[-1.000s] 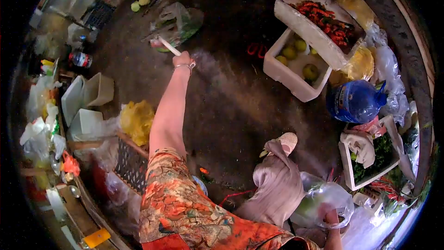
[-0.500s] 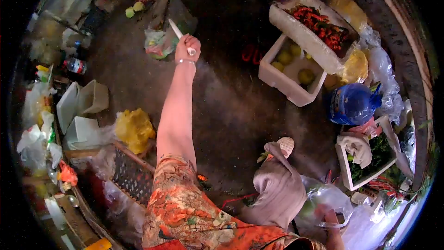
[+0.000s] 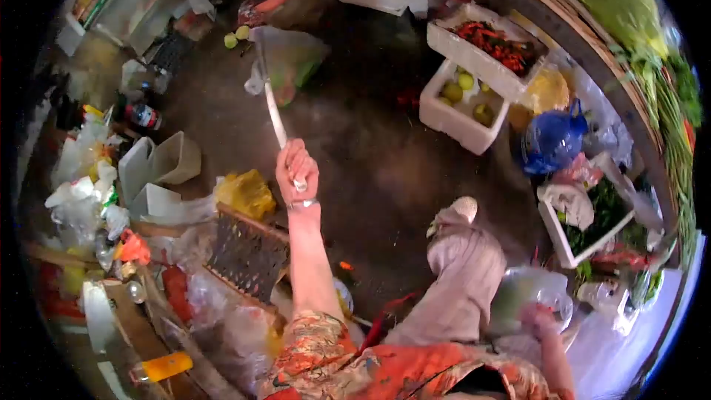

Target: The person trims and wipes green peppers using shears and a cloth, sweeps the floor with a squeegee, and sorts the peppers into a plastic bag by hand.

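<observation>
My left hand [image 3: 298,167] is wrapped round a long white handle [image 3: 274,111], stretched out ahead of me over the dark floor. Its far part looks thinner and greyer; I cannot make out what kind of tool it is. Beside that far end lies a translucent plastic bag [image 3: 300,55] with something green in it; whether they touch is unclear. Low on the right, my right hand [image 3: 539,318] is closed at a clear plastic bag [image 3: 515,292] with pale green contents beside my leg. Blur partly hides its fingers.
White foam boxes stand on the right, one with red peppers [image 3: 500,48], another with round yellow-green fruit [image 3: 483,112]. Nearby are a blue water jug [image 3: 554,141] and a box of greens [image 3: 611,207]. A perforated crate [image 3: 248,255] and yellow bag [image 3: 244,194] lie left.
My left hand has drawn back toward me, so more of the white handle shows ahead of it. My right hand shows more clearly over the clear bag. The view has shifted.
</observation>
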Available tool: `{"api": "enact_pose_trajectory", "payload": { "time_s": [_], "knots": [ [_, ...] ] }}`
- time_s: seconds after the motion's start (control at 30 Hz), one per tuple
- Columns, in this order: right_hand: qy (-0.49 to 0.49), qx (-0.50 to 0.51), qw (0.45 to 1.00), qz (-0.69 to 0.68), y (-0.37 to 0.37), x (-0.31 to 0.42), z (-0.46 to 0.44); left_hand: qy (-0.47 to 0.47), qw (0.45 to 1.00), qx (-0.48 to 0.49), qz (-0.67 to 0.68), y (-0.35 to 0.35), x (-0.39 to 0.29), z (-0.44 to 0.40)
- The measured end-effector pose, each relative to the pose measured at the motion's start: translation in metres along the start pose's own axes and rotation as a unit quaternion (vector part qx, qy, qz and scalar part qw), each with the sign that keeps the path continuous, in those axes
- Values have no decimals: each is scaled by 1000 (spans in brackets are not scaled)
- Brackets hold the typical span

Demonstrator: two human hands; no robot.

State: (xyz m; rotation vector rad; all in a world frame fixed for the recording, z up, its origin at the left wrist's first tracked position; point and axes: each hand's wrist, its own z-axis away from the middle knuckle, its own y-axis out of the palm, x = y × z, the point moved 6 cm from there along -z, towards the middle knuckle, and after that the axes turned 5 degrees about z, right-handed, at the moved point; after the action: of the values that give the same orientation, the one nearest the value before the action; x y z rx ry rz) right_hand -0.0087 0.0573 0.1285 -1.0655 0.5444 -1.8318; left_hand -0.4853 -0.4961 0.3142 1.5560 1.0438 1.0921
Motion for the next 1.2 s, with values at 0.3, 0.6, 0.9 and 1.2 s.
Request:
{"api": "enact_pose_trajectory", "payload": {
  "time_s": [0.3, 0.6, 0.9, 1.2],
  "knots": [
    [144, -232, 791, -547, 20, -58, -9, -9, 907, 228, -354, 209, 72, 91],
    [122, -133, 818, -546, -38, 29, 22, -12, 874, 106, -475, 169, 89, 140],
    [153, -98, 844, -504, -6, -18, 8, 59, 798, -271, -534, 18, -39, 54],
    [144, -80, 765, -622, 19, -34, 12, 167, 461, -403, -773, -75, -112, -44]
  ]
}}
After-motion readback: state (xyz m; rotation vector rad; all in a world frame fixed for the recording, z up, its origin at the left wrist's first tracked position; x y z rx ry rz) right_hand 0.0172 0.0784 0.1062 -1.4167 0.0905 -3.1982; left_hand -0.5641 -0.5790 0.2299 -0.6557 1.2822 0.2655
